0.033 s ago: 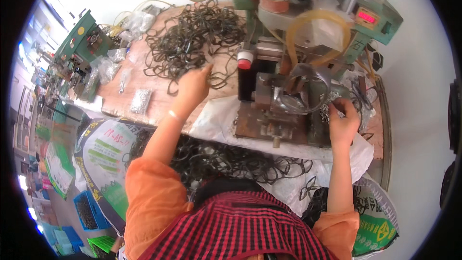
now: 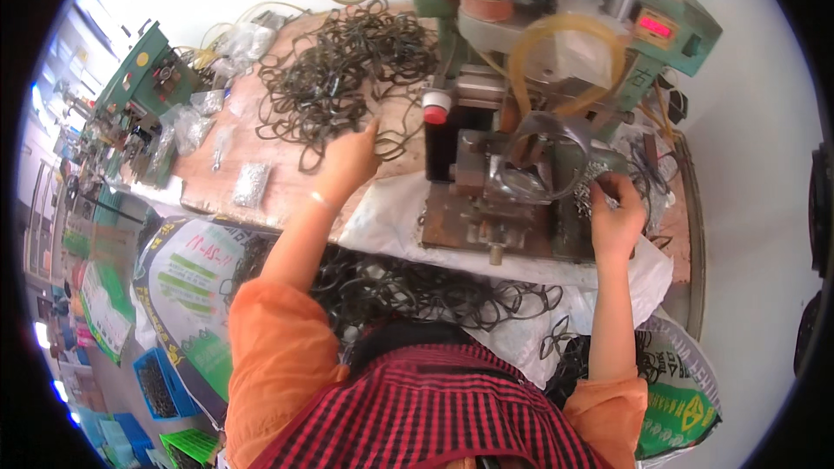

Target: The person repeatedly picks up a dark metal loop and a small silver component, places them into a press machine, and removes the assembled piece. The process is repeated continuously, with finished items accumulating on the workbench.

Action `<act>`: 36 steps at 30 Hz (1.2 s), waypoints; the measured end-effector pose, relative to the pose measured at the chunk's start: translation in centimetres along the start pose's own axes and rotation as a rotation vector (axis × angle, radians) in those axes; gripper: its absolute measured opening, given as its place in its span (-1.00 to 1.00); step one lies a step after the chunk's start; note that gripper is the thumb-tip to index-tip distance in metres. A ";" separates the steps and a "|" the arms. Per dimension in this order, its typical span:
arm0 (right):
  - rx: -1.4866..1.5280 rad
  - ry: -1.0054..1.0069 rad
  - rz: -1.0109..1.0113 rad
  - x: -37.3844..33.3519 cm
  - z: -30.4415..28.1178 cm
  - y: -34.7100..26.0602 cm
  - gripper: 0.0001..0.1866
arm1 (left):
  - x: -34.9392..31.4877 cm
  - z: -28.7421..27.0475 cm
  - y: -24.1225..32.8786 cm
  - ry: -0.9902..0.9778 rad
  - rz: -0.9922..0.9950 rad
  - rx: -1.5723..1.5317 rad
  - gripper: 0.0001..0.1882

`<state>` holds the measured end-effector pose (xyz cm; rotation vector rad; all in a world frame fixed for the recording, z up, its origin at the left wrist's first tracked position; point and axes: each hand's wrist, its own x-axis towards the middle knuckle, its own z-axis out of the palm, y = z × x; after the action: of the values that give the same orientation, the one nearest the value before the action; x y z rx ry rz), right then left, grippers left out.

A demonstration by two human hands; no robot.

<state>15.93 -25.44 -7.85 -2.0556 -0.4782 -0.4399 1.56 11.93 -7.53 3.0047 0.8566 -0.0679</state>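
My left hand (image 2: 349, 159) is closed at the near edge of a tangled heap of dark, thin loops (image 2: 334, 69) on the table. One finger points up, and what the fingers hold, if anything, is hidden. Over at the right, my right hand (image 2: 618, 215) has its fingertips bent together at a small pile of shiny metal pieces (image 2: 591, 182). Whether a piece sits between those fingertips is too small to tell. Between the hands stands a green press machine (image 2: 479, 87) with a metal fixture (image 2: 491, 174) and a clear curved guard (image 2: 530, 187).
A clear bag of small metal parts (image 2: 251, 185) lies left of my left forearm. More dark loops (image 2: 417, 287) fill the space below the table edge. Printed sacks (image 2: 187, 278) stand at left and right. A second green machine (image 2: 148, 78) is at far left, a blue crate (image 2: 161, 382) on the floor.
The whole view has shifted slightly. Both hands stay at almost the same places, the left by the loops and the right at the metal pieces.
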 end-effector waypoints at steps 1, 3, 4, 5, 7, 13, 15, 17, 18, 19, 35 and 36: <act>-0.043 0.029 -0.014 -0.5 -0.1 0.7 -0.82 | 0.8 1.7 0.0 0.034 -0.023 -0.039 -0.63; -0.142 0.097 -0.037 -1.2 -1.0 2.3 -0.82 | 3.1 5.2 -0.6 0.098 -0.054 -0.123 -0.62; -0.120 0.133 0.003 -1.7 -1.9 2.6 -0.82 | 3.7 5.9 -1.4 0.136 -0.036 -0.231 -0.65; -0.092 0.163 0.045 -3.0 -3.0 2.9 -0.83 | 3.5 6.7 -2.8 0.166 -0.024 -0.335 -0.69; -0.040 0.177 0.117 -4.4 -4.7 3.1 -0.83 | 1.8 7.8 -4.4 0.251 -0.034 -0.538 -0.73; 0.185 -0.021 0.088 -3.7 -4.4 -3.4 -0.82 | -4.8 3.9 -2.0 0.358 -0.023 -0.939 -0.70; 0.249 -0.077 -0.048 -1.5 -2.7 -7.0 -0.82 | -5.9 3.4 -1.1 0.308 0.063 -1.082 -0.48; 0.328 -0.026 -0.191 0.0 0.4 -7.4 -0.78 | -7.6 3.7 0.4 0.385 0.055 -1.247 -0.40; 0.499 -0.078 0.039 -0.2 2.0 -7.4 -0.73 | -8.6 3.8 1.5 0.417 0.072 -1.361 -0.44; 0.570 -0.068 0.071 -0.7 2.9 -7.6 -0.68 | -10.1 3.7 2.9 0.554 0.081 -1.418 -0.50; 0.927 -0.213 0.258 0.5 3.5 -8.6 -0.66 | -13.8 -12.5 8.1 1.775 0.660 -1.057 -0.70; 0.710 -0.126 0.178 1.1 2.4 -7.5 -0.75 | -14.7 -11.4 6.8 1.645 0.618 -0.912 -0.74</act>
<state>13.40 -19.62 -3.09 -1.4211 -0.4406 -0.0156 -6.86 -1.28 4.51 1.7170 -0.2427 2.1463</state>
